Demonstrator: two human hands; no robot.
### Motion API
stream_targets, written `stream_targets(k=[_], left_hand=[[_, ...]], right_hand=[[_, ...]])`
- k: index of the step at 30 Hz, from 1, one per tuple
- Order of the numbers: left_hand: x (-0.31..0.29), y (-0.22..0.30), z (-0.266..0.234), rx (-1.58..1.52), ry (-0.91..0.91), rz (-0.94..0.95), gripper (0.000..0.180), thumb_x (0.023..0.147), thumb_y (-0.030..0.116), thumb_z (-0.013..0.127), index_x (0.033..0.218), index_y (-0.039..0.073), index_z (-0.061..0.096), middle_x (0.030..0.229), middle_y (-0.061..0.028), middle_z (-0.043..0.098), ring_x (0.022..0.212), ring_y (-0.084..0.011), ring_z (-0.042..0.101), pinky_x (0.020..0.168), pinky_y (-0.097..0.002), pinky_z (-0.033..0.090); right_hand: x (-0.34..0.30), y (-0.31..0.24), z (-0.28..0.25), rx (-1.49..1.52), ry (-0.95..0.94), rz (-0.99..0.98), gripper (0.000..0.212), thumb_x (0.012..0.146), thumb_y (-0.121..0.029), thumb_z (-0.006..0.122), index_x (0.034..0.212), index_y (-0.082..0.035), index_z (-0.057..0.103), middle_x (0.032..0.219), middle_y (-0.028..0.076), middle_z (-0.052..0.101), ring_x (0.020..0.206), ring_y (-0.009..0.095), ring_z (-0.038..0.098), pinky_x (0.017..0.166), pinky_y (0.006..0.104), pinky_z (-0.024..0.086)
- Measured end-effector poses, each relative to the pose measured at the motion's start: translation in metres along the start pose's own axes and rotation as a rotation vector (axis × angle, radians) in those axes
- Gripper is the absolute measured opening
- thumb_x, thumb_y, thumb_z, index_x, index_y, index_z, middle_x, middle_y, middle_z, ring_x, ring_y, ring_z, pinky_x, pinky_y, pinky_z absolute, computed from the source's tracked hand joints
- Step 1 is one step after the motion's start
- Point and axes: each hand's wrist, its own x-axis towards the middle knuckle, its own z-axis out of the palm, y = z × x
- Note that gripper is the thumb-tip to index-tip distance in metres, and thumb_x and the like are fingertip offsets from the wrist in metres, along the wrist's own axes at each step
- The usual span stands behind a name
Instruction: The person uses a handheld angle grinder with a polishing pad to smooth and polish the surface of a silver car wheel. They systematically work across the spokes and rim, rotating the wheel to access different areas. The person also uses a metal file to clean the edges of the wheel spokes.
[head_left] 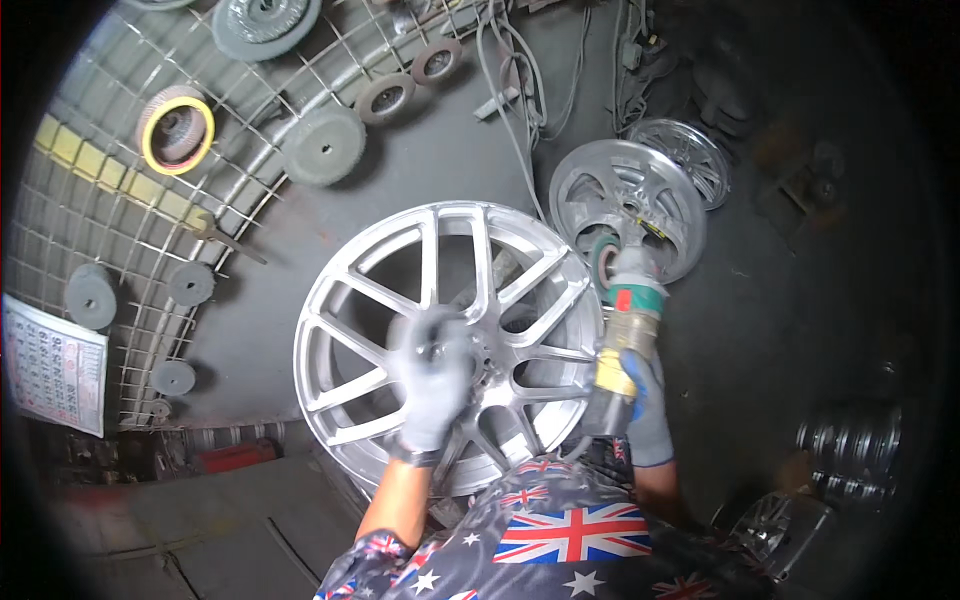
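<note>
A large silver alloy wheel rim (432, 243) with paired spokes lies face up in front of me. Over its spokes, left of the hub, is my left hand (436, 375) in a pale glove with dark fingers; motion smears the fingers, so their pose is unclear. My right hand (647, 410), in a grey and blue glove, is wrapped round the body of an angle grinder (630, 330) with a green collar and yellow band. The grinder is held upright along the wheel's right edge. Its round disc (604, 262) points away from me, near a second wheel.
A second silver wheel (578, 190) and a chrome one (700, 160) lie at the far right. Abrasive discs, one a grey disc (326, 146), hang on a wire mesh (235, 215) at left. Cables (520, 120) dangle at the back. More rims (850, 450) stand at lower right.
</note>
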Motion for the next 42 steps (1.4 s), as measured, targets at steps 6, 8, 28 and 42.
stream_targets(k=[6,8,28,42], left_hand=[[0.0,-0.088,-0.15,0.577,0.14,-0.137,0.058,0.086,0.024,0.08,0.131,-0.001,0.053,0.12,-0.0227,0.057,0.102,-0.0382,0.061,0.092,-0.0459,0.051],[-0.02,-0.127,-0.167,0.69,-0.004,-0.223,0.057,0.089,0.038,0.075,0.126,-0.003,0.058,0.105,-0.0267,0.069,0.091,-0.0435,0.069,0.084,-0.0471,0.055],[-0.184,-0.106,-0.09,0.21,0.666,-0.583,0.046,0.1,0.026,0.065,0.133,-0.006,0.061,0.125,-0.0264,0.067,0.113,-0.0373,0.065,0.099,-0.0428,0.048],[-0.293,-0.099,-0.064,0.082,0.921,-0.725,0.023,0.104,0.016,0.063,0.093,-0.004,0.066,0.079,-0.0044,0.062,0.072,-0.0112,0.056,0.063,-0.0318,0.045]], right_hand=[[-0.018,-0.029,-0.041,0.163,-0.11,-0.04,0.049,0.096,-0.023,0.061,0.135,0.005,0.049,0.11,0.021,0.067,0.092,0.034,0.072,0.083,0.0475,0.063],[-0.027,-0.037,-0.05,0.13,-0.134,-0.002,0.051,0.097,-0.023,0.061,0.138,0.004,0.046,0.117,0.021,0.064,0.094,0.033,0.071,0.08,0.0478,0.063],[-0.054,-0.052,-0.076,0.082,-0.283,-0.083,0.061,0.097,-0.025,0.064,0.145,0.005,0.039,0.131,0.02,0.057,0.104,0.033,0.067,0.08,0.0492,0.063],[-0.007,-0.007,0.106,-0.433,-0.642,0.119,0.054,0.095,-0.025,0.067,0.138,0.0,0.047,0.112,0.017,0.065,0.081,0.025,0.071,0.068,0.0377,0.062]])
